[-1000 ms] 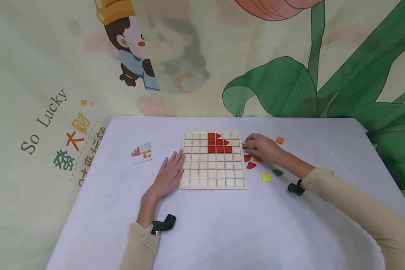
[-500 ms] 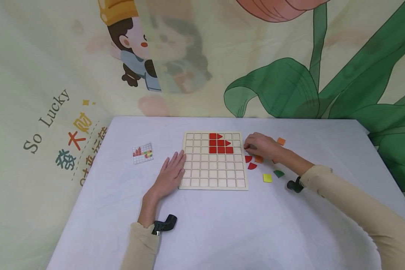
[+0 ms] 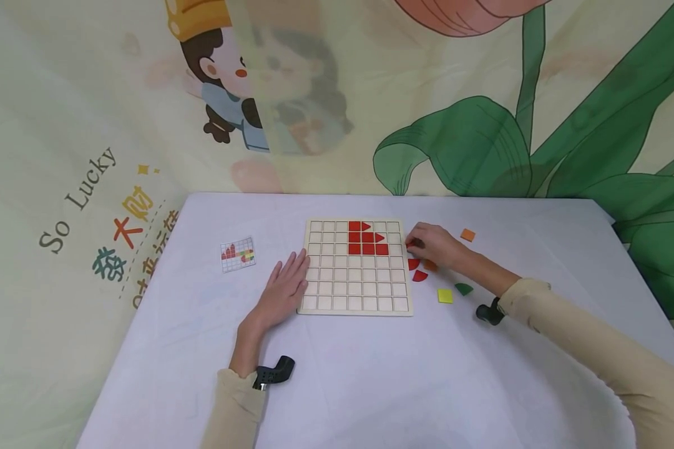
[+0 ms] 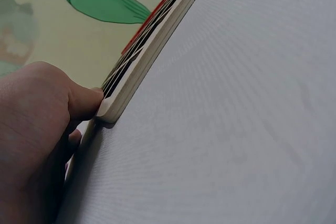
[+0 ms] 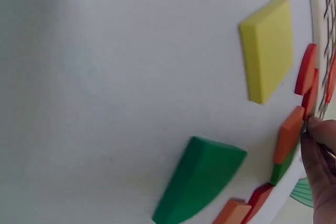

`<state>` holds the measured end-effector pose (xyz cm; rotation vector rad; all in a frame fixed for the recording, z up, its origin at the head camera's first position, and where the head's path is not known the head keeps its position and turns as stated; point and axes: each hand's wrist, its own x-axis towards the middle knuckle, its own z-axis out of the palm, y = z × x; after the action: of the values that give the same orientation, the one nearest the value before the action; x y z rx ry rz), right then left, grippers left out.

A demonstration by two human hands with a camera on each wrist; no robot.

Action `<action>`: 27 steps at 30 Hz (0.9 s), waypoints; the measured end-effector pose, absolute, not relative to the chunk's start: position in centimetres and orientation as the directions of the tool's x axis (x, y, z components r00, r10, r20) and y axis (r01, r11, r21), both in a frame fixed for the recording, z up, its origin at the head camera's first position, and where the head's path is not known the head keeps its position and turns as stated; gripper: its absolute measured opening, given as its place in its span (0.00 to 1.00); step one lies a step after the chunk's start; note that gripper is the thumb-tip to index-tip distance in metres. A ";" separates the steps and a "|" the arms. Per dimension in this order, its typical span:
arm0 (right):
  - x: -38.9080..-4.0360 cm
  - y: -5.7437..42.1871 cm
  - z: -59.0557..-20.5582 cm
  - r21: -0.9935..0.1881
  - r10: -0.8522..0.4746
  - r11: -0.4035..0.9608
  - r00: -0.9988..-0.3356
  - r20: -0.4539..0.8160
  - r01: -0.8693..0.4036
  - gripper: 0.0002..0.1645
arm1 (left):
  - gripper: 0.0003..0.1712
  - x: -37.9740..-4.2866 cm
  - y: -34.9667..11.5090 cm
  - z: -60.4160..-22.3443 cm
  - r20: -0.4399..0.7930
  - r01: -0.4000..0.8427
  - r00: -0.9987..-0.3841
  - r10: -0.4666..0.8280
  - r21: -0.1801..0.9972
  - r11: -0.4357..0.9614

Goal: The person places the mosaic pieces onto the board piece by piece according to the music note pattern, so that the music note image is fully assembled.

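Observation:
A wooden grid board (image 3: 355,288) lies on the white table, with several red pieces (image 3: 362,249) set in its upper middle cells. My left hand (image 3: 281,290) rests against the board's left edge, fingers extended; the left wrist view shows the thumb (image 4: 86,100) at the board's corner. Just past the right edge, my right hand (image 3: 435,243) has its fingers curled and pinches a small red piece (image 3: 409,246), mostly hidden by the fingertips. Two red rounded pieces, one of them a quarter circle (image 3: 420,275), lie below those fingers, beside an orange piece (image 3: 430,266).
Nearer me on the right lie a yellow square (image 3: 445,296) and a green quarter circle (image 3: 463,289). An orange square (image 3: 468,235) sits beyond the right wrist. A printed pattern card (image 3: 238,254) is left of the board. A patterned cloth hangs behind the table.
My right hand stays beside the board's right edge, its fingers shifting slightly at the red piece. The left hand keeps its place on the board. The pieces on the board are unchanged.

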<state>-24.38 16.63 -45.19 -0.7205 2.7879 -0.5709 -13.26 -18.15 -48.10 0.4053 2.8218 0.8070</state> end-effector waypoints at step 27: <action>-24.4 14.5 -45.7 -0.353 -0.695 0.654 -0.716 0.072 -0.669 0.05 | 0.32 -13.4 -18.1 -48.3 -0.095 0.211 -0.948 0.305 0.531 0.821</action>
<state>-24.45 14.53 -45.67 -1.1536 2.7930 -0.5528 -13.43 -18.12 -48.29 0.4037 2.8286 0.7941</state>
